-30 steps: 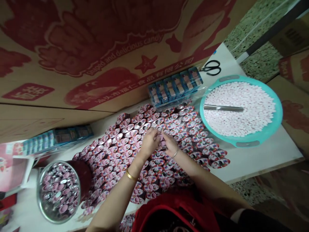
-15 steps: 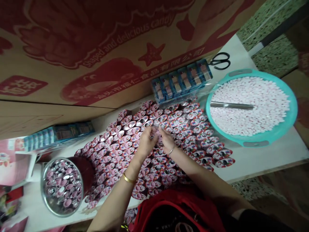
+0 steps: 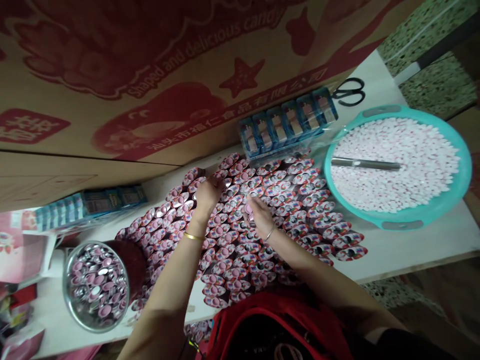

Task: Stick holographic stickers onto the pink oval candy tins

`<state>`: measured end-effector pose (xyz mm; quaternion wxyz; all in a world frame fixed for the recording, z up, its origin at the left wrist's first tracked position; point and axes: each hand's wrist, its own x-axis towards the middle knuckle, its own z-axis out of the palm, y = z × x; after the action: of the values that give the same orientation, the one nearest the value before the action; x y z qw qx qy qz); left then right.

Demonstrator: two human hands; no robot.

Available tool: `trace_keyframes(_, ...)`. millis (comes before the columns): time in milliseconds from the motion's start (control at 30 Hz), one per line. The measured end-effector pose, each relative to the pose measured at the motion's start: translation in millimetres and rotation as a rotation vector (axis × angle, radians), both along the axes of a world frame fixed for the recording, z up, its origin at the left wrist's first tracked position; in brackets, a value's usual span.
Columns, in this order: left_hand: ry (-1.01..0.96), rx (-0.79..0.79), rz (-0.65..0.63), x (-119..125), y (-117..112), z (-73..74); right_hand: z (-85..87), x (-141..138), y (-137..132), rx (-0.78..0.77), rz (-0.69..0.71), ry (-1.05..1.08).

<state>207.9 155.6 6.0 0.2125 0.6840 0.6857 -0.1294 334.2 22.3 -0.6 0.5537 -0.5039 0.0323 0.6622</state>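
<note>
The worktop [image 3: 397, 250] carried oval-topped containers [image 3: 283, 190], standing close together in slanting rows. Toward the left, most tops bore a round pink piece at the centre; toward the right, many showed a dark round spot instead.

The left hand [image 3: 208, 194] was positioned over the upper rows, fingers angled down among the containers. Its fingertips were shaded and blurred; whether the left grip was open or closed could not be determined. The right hand [image 3: 260, 215] was located over the middle rows, apart from the left. The right grip was closed on a small pink cap [image 3: 249, 209], held at the fingertips above the containers.

To the left stood a metal pot [image 3: 99, 329] containing loose pink and silvery caps [image 3: 98, 282]. To the right, a turquoise basin [image 3: 450, 202] held white pellets [image 3: 412, 190], with a metal tube [image 3: 367, 163] lying on them. Blue packs [image 3: 288, 122] in clear film were located behind the containers, beside black-handled scissors [image 3: 339, 93], along a printed carton [image 3: 168, 100].
</note>
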Motion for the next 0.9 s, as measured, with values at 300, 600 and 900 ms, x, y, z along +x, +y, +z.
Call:
trace_keyframes(300,0.269,-0.13,-0.127,5.6,14.9,3.3,8.7,-5.5,5.8,-0.048,0.076,0.036)
trace_keyframes(600,-0.695,-0.083,-0.231,10.5,-70.7,24.1,16.3,-6.8,4.8,-0.131,0.099,-0.002)
trace_keyframes(900,-0.489,0.094,0.146,5.7,-68.1,9.1,8.3,-5.1,-3.6,-0.026,0.052,0.076)
